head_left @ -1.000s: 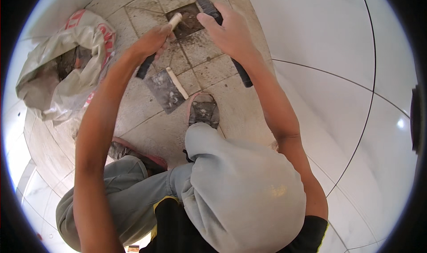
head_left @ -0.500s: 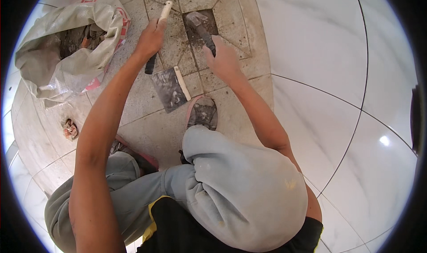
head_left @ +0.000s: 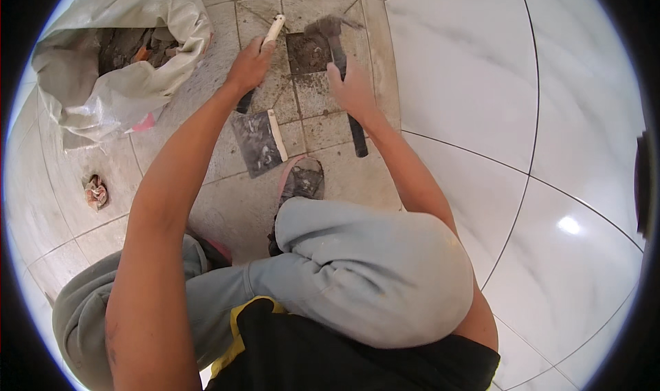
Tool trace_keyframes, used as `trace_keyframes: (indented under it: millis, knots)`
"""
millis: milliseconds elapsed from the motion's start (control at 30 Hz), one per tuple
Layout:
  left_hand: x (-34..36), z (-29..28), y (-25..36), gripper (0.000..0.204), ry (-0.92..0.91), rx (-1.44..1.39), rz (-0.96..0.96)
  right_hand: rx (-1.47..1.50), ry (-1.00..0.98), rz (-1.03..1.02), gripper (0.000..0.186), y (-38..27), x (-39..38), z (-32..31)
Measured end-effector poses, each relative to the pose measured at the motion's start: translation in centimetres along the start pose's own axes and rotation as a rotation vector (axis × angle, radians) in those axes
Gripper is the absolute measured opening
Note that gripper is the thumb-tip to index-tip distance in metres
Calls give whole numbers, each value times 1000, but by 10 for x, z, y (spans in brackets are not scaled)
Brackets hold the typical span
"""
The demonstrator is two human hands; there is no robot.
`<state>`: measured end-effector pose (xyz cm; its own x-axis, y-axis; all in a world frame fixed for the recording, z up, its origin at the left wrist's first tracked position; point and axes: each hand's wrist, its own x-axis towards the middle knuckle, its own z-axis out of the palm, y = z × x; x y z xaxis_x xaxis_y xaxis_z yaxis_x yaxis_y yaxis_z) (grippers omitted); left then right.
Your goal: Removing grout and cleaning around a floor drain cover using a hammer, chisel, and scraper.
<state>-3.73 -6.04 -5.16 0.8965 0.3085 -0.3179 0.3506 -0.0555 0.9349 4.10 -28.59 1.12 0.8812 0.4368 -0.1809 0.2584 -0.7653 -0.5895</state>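
My left hand (head_left: 251,68) is closed around a cream-handled tool (head_left: 275,28), whose upper end sticks out past my fingers. A dark piece (head_left: 245,102) shows below that hand; I cannot tell whether it belongs to the same tool. In my right hand (head_left: 354,88) is a hammer (head_left: 357,136) with a black handle, its head (head_left: 324,26) slightly blurred over the far right edge of a square hole (head_left: 309,55) in the tiled floor. Dark, crumbly dirt fills the hole. A wide flat scraper (head_left: 258,143) with a cream edge grip lies below the hole, near my shoe.
An open woven sack (head_left: 151,92) holding rubble stands at the far left. A crumpled wrapper (head_left: 95,192) lies on the beige floor tiles (head_left: 69,150) nearer me. Glossy white tiles (head_left: 460,74) cover the right side. My shoe (head_left: 302,179) rests just before the scraper.
The hammer has swung from inside the hole to its right edge, its handle now reaching back below my right hand. My left hand still grips the cream-handled tool. The view has shifted slightly.
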Motion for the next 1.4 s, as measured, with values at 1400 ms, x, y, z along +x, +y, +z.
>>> trace_keyframes:
  millis: [1400]
  knots:
    - [-2, 6, -4, 35, -48, 166, -1, 1005, 12, 561, 22, 18, -10, 9]
